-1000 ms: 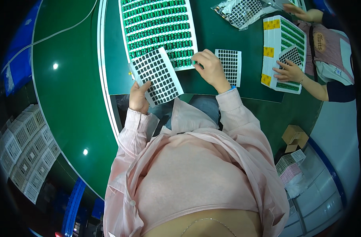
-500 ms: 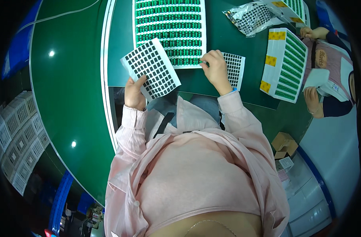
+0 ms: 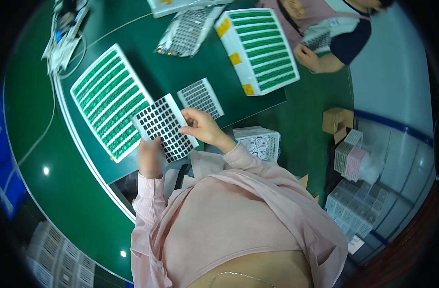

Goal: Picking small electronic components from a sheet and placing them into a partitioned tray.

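Observation:
A white sheet with rows of small black rectangular pads is held up over the table's near edge. My left hand, somewhat smeared by motion, grips its lower left side with the thumb on top. Against the sheet's right edge, my right hand is closed, thumb over the front; whether a single pad is between its fingers I cannot tell. Just beyond the sheet, to the left, lies a white tray with rows of green parts, its near right corner partly covered. A second sheet of dark pads lies flat past my right hand.
Another white tray of green parts with yellow tape stands to the right. Behind lies a clear bag of padded sheets. A co-worker's hand is beyond that tray. Below the table edge sits a white basket of pale pieces.
My right hand has moved from the green parts' tray to the right edge of the held sheet. The view has turned, so the tables and trays appear shifted and tilted.

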